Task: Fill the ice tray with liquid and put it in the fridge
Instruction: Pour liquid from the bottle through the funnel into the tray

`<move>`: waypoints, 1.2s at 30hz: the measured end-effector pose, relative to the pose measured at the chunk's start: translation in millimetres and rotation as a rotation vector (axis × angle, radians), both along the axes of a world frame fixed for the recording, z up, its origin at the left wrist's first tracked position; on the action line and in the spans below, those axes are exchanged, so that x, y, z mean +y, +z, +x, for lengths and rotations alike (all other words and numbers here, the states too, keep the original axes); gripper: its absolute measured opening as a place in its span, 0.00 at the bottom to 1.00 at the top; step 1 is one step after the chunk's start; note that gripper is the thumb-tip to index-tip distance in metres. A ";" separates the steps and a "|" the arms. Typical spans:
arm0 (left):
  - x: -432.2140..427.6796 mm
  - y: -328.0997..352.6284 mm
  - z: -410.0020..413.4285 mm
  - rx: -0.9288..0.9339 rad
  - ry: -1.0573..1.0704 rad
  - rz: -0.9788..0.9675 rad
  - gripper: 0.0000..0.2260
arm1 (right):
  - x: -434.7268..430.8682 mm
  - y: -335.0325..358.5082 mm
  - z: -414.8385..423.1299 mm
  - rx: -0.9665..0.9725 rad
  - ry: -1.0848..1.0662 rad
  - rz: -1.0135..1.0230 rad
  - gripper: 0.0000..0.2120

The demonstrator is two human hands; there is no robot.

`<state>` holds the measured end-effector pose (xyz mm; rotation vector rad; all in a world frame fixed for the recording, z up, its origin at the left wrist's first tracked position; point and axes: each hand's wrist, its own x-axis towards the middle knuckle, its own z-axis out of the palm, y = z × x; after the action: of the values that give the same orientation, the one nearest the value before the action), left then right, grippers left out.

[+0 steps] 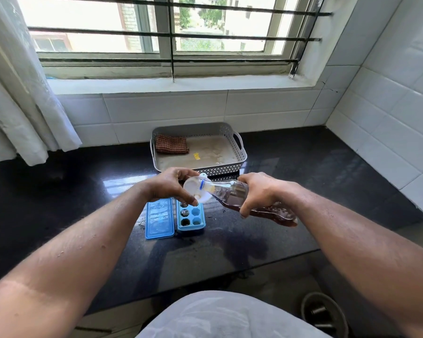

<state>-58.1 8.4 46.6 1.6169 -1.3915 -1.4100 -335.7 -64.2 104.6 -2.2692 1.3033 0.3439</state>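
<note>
While the right hand (pixel 259 191) is wrapped around the body of a clear plastic bottle (pixel 244 198) of brown liquid, the bottle is tipped nearly flat, its neck aimed left into a small translucent white funnel (pixel 196 189). That funnel is pinched between the thumb and fingers of the left hand (pixel 167 185), with its spout held just over the far end of the blue ice tray (pixel 190 215). The tray is seen lying on the black table (pixel 303 172) directly below the hands; dark liquid appears in a few left-hand cells, while the right-hand cells look pale and unfilled.

Overflow is judged the main risk: the cells are shallow and close-set, so a fast pour or a drifting spout could flood the neighbours or the glossy table. A squeeze on the soft, thin-walled bottle could be enough to surge the flow. The filled tray would also be easily slopped when carried.

A flat, translucent blue lid (pixel 159 219) is laid just beside the tray on its left. Beyond, a grey perforated basket (pixel 232 164) with handles holds a folded brown checked cloth (pixel 172 144).
</note>
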 end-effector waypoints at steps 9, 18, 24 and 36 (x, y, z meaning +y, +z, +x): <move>4.9 -3.1 -5.0 -0.017 0.010 0.018 0.38 | 6.0 -1.4 -2.7 0.004 0.003 0.003 0.39; 9.7 -1.4 -9.1 -0.009 0.003 0.002 0.34 | 7.9 -3.4 -4.2 0.019 0.006 -0.002 0.37; 9.9 -3.2 -7.9 -0.002 0.006 0.009 0.35 | 10.3 -1.5 -4.3 0.019 0.005 -0.002 0.35; 12.3 -0.8 -7.2 -0.011 0.000 0.016 0.37 | 13.5 2.3 -3.6 0.025 -0.001 -0.005 0.35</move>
<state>-65.3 20.7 45.8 1.6370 -1.3897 -1.4179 -339.3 -50.7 106.9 -2.2755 1.3189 0.3707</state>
